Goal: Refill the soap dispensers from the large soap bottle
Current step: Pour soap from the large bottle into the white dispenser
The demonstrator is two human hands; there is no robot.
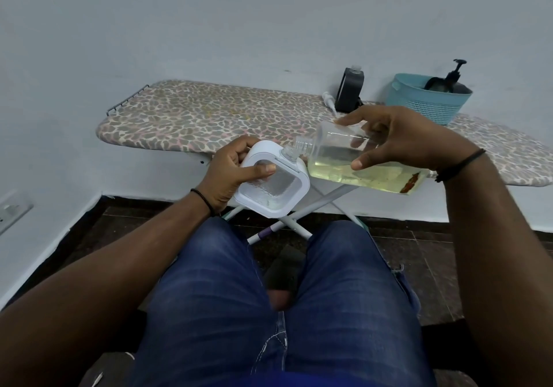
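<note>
Teal basket [425, 104] behind both hands [398, 138].

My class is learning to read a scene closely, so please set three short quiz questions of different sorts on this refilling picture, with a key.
1. True or false: the large soap bottle stands upright on the ironing board.
2. Which hand holds the white soap dispenser? A) left B) right
3. Fill in: the black pump head sticks out of the ____ basket.

Key: 1 false, the right hand tips it; 2 A, the left hand; 3 blue.
</note>
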